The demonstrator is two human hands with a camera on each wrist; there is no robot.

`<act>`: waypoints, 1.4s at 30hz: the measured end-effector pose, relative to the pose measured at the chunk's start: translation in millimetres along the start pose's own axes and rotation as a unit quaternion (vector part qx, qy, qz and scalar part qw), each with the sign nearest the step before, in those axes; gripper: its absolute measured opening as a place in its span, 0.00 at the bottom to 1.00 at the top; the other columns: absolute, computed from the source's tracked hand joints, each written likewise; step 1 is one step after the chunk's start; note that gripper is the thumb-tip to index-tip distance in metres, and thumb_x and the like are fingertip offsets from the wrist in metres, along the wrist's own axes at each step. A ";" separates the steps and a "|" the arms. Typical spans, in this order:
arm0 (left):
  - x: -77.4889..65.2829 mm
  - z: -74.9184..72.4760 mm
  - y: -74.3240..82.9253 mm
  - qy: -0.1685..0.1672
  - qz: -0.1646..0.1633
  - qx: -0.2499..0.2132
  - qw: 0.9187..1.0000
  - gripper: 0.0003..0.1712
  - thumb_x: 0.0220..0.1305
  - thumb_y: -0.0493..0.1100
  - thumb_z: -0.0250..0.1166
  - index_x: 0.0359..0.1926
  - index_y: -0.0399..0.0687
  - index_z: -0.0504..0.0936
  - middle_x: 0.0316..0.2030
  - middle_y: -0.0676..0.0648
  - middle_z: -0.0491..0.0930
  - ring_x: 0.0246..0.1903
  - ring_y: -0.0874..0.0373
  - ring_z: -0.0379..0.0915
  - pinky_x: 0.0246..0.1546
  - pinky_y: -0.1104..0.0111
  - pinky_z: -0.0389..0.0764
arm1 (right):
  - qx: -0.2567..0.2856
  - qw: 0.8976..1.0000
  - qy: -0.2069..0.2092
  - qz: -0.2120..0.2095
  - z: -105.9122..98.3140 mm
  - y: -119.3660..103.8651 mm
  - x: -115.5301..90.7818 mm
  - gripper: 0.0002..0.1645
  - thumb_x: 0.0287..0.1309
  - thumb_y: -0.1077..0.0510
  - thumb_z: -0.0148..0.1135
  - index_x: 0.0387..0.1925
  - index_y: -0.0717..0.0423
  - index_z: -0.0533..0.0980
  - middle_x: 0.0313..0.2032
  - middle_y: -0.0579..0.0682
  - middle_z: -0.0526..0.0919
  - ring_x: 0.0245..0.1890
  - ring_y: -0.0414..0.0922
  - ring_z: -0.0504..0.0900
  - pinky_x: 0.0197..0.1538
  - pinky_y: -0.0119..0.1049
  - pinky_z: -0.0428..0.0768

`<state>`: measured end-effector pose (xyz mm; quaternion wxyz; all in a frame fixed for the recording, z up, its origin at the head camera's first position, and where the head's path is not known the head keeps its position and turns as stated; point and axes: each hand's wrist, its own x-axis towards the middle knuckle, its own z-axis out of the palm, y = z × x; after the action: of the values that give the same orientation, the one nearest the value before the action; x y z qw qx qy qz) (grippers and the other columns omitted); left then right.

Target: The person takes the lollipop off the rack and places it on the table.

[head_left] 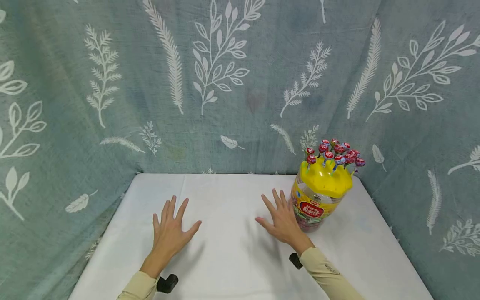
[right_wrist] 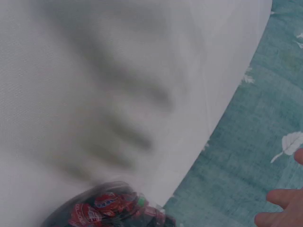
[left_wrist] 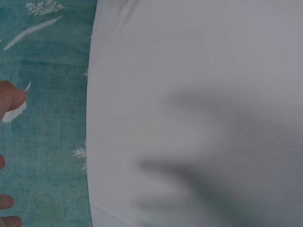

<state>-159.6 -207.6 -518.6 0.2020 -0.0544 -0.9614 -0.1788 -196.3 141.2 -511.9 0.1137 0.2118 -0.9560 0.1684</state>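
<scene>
A clear plastic lollipop jar (head_left: 312,208) with a yellow lid (head_left: 325,179) stands at the table's back right. Several wrapped lollipops (head_left: 338,160) stick up out of the lid, and red-wrapped ones (right_wrist: 109,203) show inside the jar in the right wrist view. My right hand (head_left: 282,221), fingers spread, is held over the table just left of the jar and overlaps its edge in the head view. My left hand (head_left: 169,231) hovers over the left part of the table with fingers straight and apart, holding nothing. Both hands cast shadows on the cloth.
The table (head_left: 225,250) wears a white cloth. Grey-green curtains (head_left: 240,137) with white leaf prints hang behind it and along both sides. A small black device (head_left: 167,283) sits at the left wrist, another (head_left: 295,261) at the right.
</scene>
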 end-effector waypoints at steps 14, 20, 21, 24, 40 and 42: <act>1.1 -4.6 8.1 -0.005 -0.007 -0.014 1.000 0.46 0.52 0.65 0.65 0.68 0.54 0.64 0.69 0.37 0.54 0.67 0.38 0.46 0.55 0.30 0.47 | 0.040 0.999 0.017 -0.019 -30.8 -5.1 -5.0 0.42 0.59 0.36 0.57 0.70 0.47 0.61 0.71 0.60 0.51 0.70 0.63 0.47 0.66 0.65 0.46; 1.5 -6.9 21.3 -0.004 -0.009 -0.025 1.000 0.45 0.52 0.65 0.65 0.68 0.55 0.64 0.70 0.40 0.53 0.68 0.39 0.46 0.56 0.31 0.48 | 0.088 0.996 0.006 -0.030 -60.4 -5.6 -17.7 0.40 0.60 0.39 0.59 0.70 0.45 0.60 0.71 0.58 0.53 0.70 0.61 0.49 0.65 0.64 0.52; 1.8 -7.7 24.2 -0.006 -0.010 -0.028 1.000 0.45 0.52 0.65 0.64 0.68 0.55 0.63 0.70 0.40 0.53 0.68 0.40 0.46 0.57 0.32 0.48 | 0.094 0.995 0.005 -0.031 -66.0 -5.3 -20.1 0.40 0.59 0.40 0.59 0.70 0.45 0.60 0.70 0.58 0.54 0.70 0.60 0.50 0.64 0.64 0.54; 3.0 -10.4 33.9 -0.009 -0.012 -0.038 0.999 0.44 0.53 0.65 0.64 0.68 0.55 0.64 0.70 0.41 0.54 0.68 0.40 0.47 0.57 0.32 0.49 | 0.115 0.993 0.009 -0.027 -84.1 -3.5 -27.7 0.40 0.58 0.41 0.61 0.69 0.44 0.61 0.69 0.57 0.57 0.68 0.57 0.56 0.62 0.63 0.61; 8.4 -37.0 101.9 0.006 -0.024 -0.272 0.962 0.33 0.58 0.52 0.67 0.64 0.61 0.68 0.64 0.52 0.65 0.63 0.51 0.61 0.52 0.45 0.70 | 0.115 0.986 0.109 0.048 -156.8 40.0 -71.7 0.35 0.55 0.59 0.68 0.62 0.60 0.65 0.55 0.58 0.70 0.51 0.53 0.70 0.44 0.52 0.78; 11.1 -39.5 108.0 0.003 -0.021 -0.294 0.955 0.32 0.58 0.50 0.67 0.64 0.60 0.69 0.63 0.53 0.66 0.63 0.53 0.62 0.54 0.46 0.69 | 0.106 0.985 0.126 0.058 -162.0 47.6 -74.4 0.35 0.54 0.59 0.68 0.62 0.61 0.65 0.54 0.58 0.71 0.50 0.54 0.71 0.43 0.42 0.79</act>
<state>-136.0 -121.2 -445.6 0.1765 -0.0904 -0.8664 -0.4583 -127.9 269.0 -397.8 0.2004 0.1437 -0.9213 0.3006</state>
